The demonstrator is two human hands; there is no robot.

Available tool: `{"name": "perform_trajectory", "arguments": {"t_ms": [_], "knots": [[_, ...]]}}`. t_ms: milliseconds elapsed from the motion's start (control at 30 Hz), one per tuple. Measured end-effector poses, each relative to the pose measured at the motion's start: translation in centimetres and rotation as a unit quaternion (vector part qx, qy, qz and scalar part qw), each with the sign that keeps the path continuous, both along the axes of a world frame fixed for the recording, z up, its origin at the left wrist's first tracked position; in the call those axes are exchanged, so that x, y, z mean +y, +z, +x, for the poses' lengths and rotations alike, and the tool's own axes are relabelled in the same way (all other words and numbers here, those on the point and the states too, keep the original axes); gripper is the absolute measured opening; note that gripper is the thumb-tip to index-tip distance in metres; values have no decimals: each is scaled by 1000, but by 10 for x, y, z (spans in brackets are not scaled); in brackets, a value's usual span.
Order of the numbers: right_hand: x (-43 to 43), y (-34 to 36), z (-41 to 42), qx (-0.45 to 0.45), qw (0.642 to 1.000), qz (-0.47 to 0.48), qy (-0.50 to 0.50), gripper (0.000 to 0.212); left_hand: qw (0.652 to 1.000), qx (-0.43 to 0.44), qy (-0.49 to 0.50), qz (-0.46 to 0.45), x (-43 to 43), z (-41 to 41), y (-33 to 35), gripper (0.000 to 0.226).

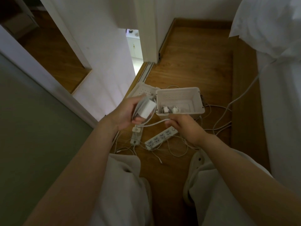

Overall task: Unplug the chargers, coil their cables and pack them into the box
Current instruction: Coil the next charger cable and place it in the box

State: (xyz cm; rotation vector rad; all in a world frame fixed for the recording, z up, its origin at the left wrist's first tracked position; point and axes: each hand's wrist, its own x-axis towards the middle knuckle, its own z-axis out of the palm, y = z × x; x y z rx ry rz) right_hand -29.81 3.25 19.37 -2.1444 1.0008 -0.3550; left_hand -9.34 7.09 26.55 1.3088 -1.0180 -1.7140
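Fig. 1. My left hand [125,111] grips a white charger [147,108], its fingers curled round the brick and the loops already wound. My right hand [184,126] pinches the loose cable [154,124] running between the two hands. The open box [179,97] stands on the floor [167,176] just beyond both hands, with two packed chargers [165,110] inside. A power strip [160,138] lies beneath the right hand.

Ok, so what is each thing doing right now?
Left hand, holding the white charger, its cable partly coiled.
Right hand, pinching that cable's loose stretch.
Box, open, two coiled chargers inside.
Lid, off, beside the box.
Power strip, on the floor, visible sockets empty.
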Motion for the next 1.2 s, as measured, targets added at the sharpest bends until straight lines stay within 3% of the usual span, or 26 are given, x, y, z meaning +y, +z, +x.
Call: {"name": "perform_trajectory", "arguments": {"t_ms": [67, 167, 267, 400, 633, 833, 900, 967, 1200], "knots": [[-1, -3, 0, 12, 1000, 7, 21, 24, 993, -96, -71, -5, 4, -1, -5, 35], [-2, -4, 2, 36, 999, -4, -6, 26, 973, -208, -99, -29, 5, -3, -11, 32], [-3, -1, 5, 91, 992, -83, -37, 28, 941, -311, -124, -44, 3, 1, -21, 22], [-1, 3, 12, 147, 970, -181, -72, 35, 916, -376, -133, -51, 0, 5, -34, 21], [6, 9, 18, 102, 969, -192, -114, 28, 855, -509, -53, -88, -3, 3, -38, 19], [17, 8, 24, -4, 967, -245, -63, 20, 811, -574, 37, -110, -8, 0, -45, 27], [20, 5, 28, -13, 965, -262, -23, 19, 818, -559, 71, -112, -12, -3, -46, 31], [21, 3, 30, -11, 968, -249, 18, 24, 847, -507, 117, -108, -16, -6, -45, 28], [17, 3, 31, -1, 970, -223, 93, 46, 945, -212, 250, 7, -34, -22, -41, 19]]}}
